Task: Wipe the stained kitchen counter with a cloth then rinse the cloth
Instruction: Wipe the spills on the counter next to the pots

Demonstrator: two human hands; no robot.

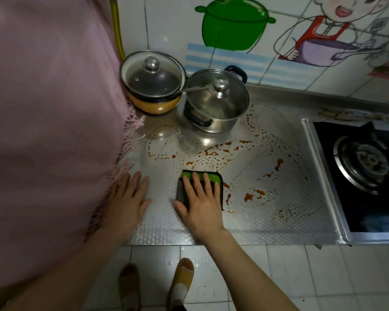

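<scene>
Cloth (216, 178), green and dark, lies folded on the steel counter (164, 221) at lower centre of frame. My right hand (200, 203) lies flat on it, fingers spread, pressing down, not pinching. My left hand (127, 203) rests flat on bare counter just left of it, fingers loosely together, holding nothing. Brown stains (248, 196) smear the counter right of and above the cloth. Two lidded pots (216, 101) stand upper centre; gas stove (366, 162) at right edge.

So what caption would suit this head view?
Right hand presses a cloth onto the stained counter; left hand rests flat beside it.
</scene>
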